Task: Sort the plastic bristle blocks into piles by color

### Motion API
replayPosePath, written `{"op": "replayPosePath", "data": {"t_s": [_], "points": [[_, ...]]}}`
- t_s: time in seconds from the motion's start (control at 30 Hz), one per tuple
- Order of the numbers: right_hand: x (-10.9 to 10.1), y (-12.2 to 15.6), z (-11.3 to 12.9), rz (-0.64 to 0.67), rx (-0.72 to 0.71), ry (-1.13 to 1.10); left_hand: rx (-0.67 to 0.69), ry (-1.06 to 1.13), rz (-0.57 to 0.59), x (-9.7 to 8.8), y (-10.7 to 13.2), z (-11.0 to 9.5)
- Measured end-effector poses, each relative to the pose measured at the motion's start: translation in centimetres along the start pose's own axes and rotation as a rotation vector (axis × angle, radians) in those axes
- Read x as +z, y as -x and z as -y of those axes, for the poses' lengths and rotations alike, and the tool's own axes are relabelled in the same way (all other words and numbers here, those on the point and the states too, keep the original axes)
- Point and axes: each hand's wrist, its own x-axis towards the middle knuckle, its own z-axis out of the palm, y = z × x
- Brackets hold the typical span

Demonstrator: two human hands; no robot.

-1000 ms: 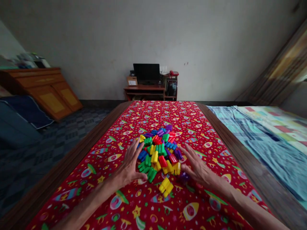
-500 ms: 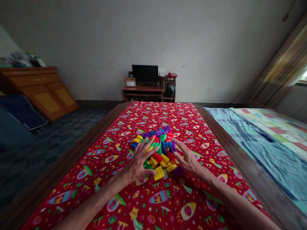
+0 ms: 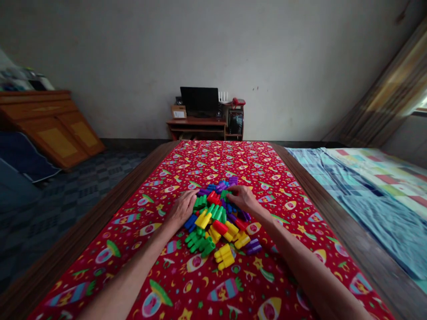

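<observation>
Shifted forward, left hand (image 3: 184,205) and right hand (image 3: 244,197) half-curl at glossy, tube-ridged plastic blocks (image 3: 218,214), any grip hidden.

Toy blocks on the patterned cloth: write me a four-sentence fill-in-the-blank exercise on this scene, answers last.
1. The blocks lie on a cloth whose background colour is ____.
2. The block nearest the wearer is ____ in colour.
3. The rightmost block is ____ in colour.
4. The left hand and right hand are ____, not gloved.

Missing words: red; yellow; purple; bare.
</observation>
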Motion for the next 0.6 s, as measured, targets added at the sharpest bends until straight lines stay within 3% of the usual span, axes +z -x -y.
{"op": "replayPosePath", "data": {"t_s": [0.13, 0.2, 0.3, 0.37, 0.47, 0.53, 0.6], "points": [[-2.2, 0.0, 0.4, -0.005, -0.03, -0.19, -0.02, 0.027, 0.039, -0.3, 0.0, -0.2], [-3.0, 0.7, 1.2, 0.074, -0.085, -0.305, -0.029, 0.025, 0.049, -0.4, -0.1, -0.2], [-3.0, 2.2, 3.1, 0.215, -0.213, -0.358, -0.015, 0.001, 0.059, -0.3, -0.1, -0.1], [-2.5, 2.8, 4.2, 0.23, -0.287, -0.347, 0.002, -0.007, 0.056, -0.2, 0.0, -0.1], [-3.0, 2.0, 4.0, 0.106, -0.247, -0.386, 0.022, -0.009, 0.048, -0.2, 0.1, 0.0], [-4.6, 0.6, 1.7, -0.055, -0.146, -0.404, 0.031, -0.009, 0.045, -0.1, 0.1, 0.1], [-7.0, -0.5, -2.0, -0.221, -0.033, -0.383, 0.041, -0.013, 0.039, 0.0, 0.0, 0.3]]}}
